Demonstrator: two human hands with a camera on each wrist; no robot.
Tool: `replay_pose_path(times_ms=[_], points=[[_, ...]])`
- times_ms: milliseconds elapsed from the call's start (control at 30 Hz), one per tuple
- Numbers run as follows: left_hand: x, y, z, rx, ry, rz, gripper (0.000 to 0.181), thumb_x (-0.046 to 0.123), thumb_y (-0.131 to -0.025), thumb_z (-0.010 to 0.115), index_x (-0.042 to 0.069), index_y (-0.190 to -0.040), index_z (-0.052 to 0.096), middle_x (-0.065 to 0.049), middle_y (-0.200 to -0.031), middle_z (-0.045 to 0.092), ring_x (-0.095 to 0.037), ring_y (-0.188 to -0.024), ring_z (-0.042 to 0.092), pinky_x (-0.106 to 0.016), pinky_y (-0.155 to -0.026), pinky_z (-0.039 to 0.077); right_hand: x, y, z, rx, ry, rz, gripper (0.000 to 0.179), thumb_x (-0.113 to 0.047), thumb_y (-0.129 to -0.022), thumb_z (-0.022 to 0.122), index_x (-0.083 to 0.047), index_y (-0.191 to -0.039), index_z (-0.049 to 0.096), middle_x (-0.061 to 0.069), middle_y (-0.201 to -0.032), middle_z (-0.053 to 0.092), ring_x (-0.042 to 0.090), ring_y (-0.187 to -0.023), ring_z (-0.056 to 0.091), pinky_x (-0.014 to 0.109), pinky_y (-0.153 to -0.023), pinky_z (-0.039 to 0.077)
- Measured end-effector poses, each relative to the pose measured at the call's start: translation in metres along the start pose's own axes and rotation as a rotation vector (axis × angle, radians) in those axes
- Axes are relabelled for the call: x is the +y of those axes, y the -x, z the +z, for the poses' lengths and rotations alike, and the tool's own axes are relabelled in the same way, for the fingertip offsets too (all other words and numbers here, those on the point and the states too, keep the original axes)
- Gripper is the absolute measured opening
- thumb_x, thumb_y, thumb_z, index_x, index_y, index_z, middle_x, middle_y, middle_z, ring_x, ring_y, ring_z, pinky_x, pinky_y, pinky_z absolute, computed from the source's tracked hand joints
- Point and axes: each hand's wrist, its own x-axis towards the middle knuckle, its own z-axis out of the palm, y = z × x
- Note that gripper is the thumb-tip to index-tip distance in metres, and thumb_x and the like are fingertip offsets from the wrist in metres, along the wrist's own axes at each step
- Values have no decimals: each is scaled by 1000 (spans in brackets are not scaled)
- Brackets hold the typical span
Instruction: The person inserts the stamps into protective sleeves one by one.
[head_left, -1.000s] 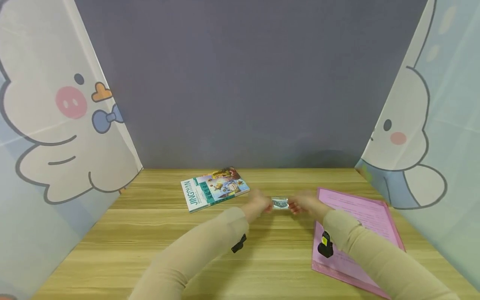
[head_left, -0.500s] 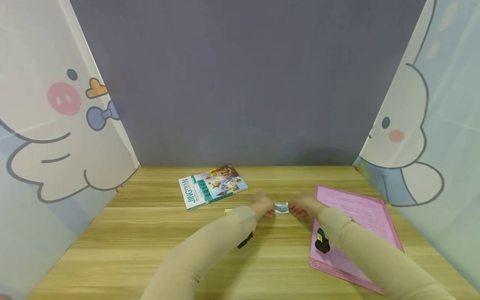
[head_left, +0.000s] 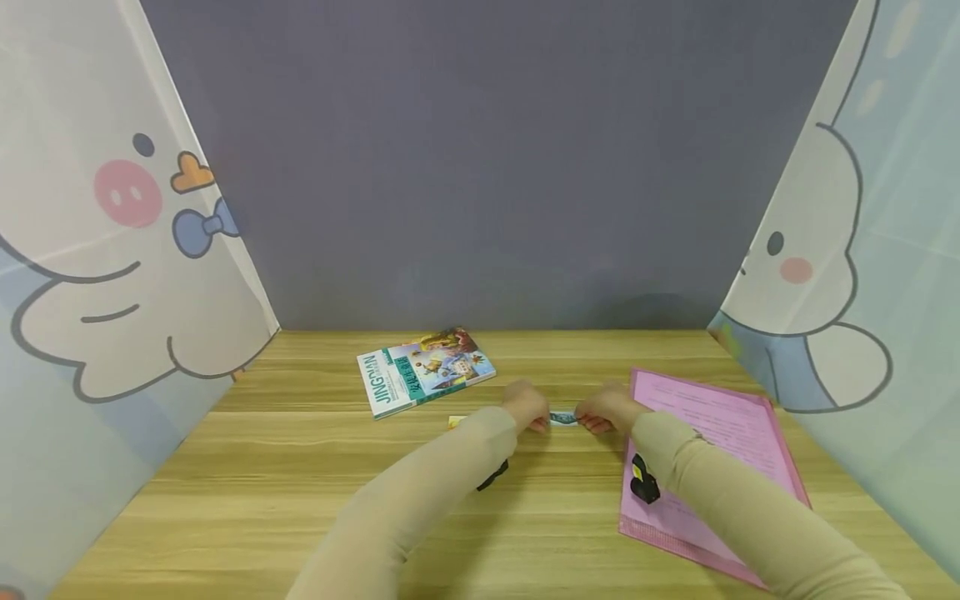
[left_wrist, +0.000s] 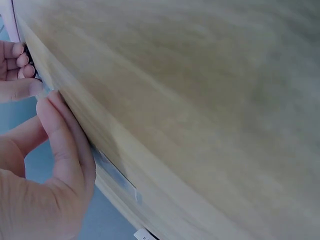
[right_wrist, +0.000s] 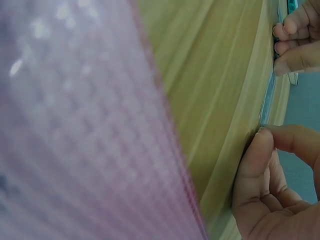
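Note:
A small flat card-like piece (head_left: 564, 418) with a pale border and grey-teal print lies between the two hands, low over the wooden table. My left hand (head_left: 527, 407) pinches its left end; in the left wrist view the fingertips of this hand (left_wrist: 55, 165) meet at the piece. At the right end, my right hand (head_left: 609, 408) pinches it between thumb and forefinger; in the right wrist view the strip (right_wrist: 268, 100) runs between both hands. Its ends are covered by fingers. A pale yellow flat piece (head_left: 454, 422) shows left of the left wrist, mostly hidden by the sleeve.
A picture-covered book (head_left: 427, 372) lies at the back left of the wooden table (head_left: 300, 483). On the right, a pink folder (head_left: 705, 467) with printed sheets lies partly under the right forearm. A grey panel (head_left: 495, 167) stands behind, with cartoon-printed cloth (head_left: 150, 292) at the sides.
Both hands have steadied around the small piece, which now appears narrower. The left hand has shifted slightly right, uncovering the yellow piece. The view has moved a little.

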Motion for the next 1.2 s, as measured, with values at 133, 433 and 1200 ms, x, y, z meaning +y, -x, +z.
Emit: replay_pose_path(times_ms=[133, 433, 1200], points=[[0, -1, -1, -4, 2, -27, 38, -11, -75, 75, -18, -109, 60, -18, -65, 65, -21, -51, 68, -24, -48, 57, 0, -2, 1, -11, 0, 23, 8, 0, -79, 69, 5, -74, 70, 0, -54, 61, 5, -44, 55, 18, -46, 53], [1, 11, -11, -56, 92, -37, 39, -10, -81, 72, -16, -117, 57, -16, -75, 67, -21, -61, 71, -23, -57, 60, 6, -7, -6, -139, -79, -14, 10, 1, -84, 64, 9, -85, 69, -1, -58, 63, 3, -47, 56, 16, -49, 54], [17, 21, -104, -179, 362, 234, 35, 7, -96, 59, -4, -129, 58, -21, -131, 60, -30, -116, 63, -37, -100, 52, -67, 29, -72, -27, 310, -411, 40, -24, -98, 59, 6, -124, 59, 19, -107, 69, 23, -91, 66, 32, -80, 59]])
